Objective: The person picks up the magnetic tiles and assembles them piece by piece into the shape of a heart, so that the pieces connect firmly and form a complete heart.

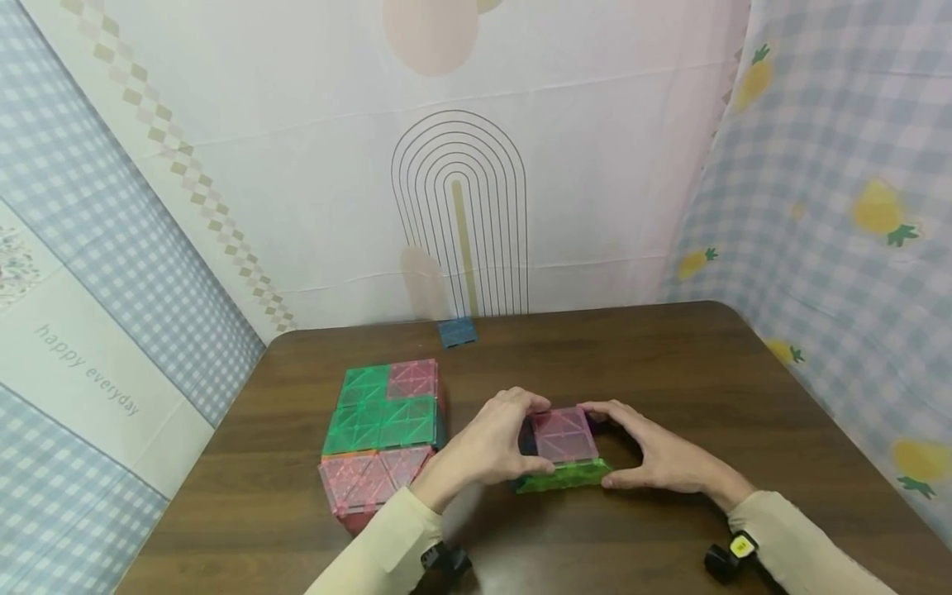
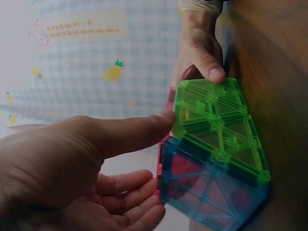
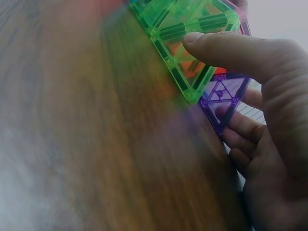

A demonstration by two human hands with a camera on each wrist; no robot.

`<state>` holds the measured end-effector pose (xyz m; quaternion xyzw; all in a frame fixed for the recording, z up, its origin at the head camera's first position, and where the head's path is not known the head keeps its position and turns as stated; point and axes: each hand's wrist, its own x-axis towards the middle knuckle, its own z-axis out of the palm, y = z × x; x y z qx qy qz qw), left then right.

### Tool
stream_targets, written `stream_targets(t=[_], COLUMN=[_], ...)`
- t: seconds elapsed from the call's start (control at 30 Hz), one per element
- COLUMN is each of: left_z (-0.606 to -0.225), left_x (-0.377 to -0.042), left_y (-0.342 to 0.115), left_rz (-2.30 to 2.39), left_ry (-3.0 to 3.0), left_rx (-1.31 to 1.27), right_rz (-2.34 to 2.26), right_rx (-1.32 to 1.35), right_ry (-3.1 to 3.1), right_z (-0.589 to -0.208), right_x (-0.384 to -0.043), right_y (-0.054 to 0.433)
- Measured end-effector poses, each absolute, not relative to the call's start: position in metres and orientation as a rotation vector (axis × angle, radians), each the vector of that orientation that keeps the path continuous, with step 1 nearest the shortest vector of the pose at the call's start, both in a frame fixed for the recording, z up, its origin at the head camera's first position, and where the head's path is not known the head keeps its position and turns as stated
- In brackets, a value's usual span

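Note:
A small block of translucent magnetic tiles (image 1: 567, 438) sits on the table between both hands, with a pink square on top and sloping sides. My left hand (image 1: 487, 438) holds its left part, thumb at the near top edge and fingers towards the far side. From the right, my right hand (image 1: 662, 456) grips it, the thumb pressing a lime green side tile (image 3: 211, 24) and the fingers at a purple triangular tile (image 3: 221, 96). The left wrist view shows a blue side tile (image 2: 207, 190) next to the green ones.
Left of the hands stands a bigger magnetic-tile structure (image 1: 379, 421) with a green and pink top and a sloping pink front, close to the left forearm. One blue tile (image 1: 457, 331) lies at the table's back edge, by the hanging cloth (image 1: 595, 207).

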<state>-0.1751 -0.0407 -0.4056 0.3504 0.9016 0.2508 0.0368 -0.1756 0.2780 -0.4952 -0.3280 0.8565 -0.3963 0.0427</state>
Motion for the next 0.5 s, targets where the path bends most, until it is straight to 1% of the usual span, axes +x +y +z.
stream_targets(t=[0.27, 0.5], left_z=[-0.397, -0.391], left_x=[-0.176, -0.176], left_y=[-0.050, -0.060], left_rz=[0.730, 0.674], left_ry=[2.787, 2.774], left_rx=[1.003, 0.935], right_rz=[-1.283, -1.453], right_rx=[-1.086, -0.961], right_ry=[2.552, 2.457], right_z=[-0.495, -0.495], right_x=[-0.181, -0.189], right_y=[0.277, 0.278])
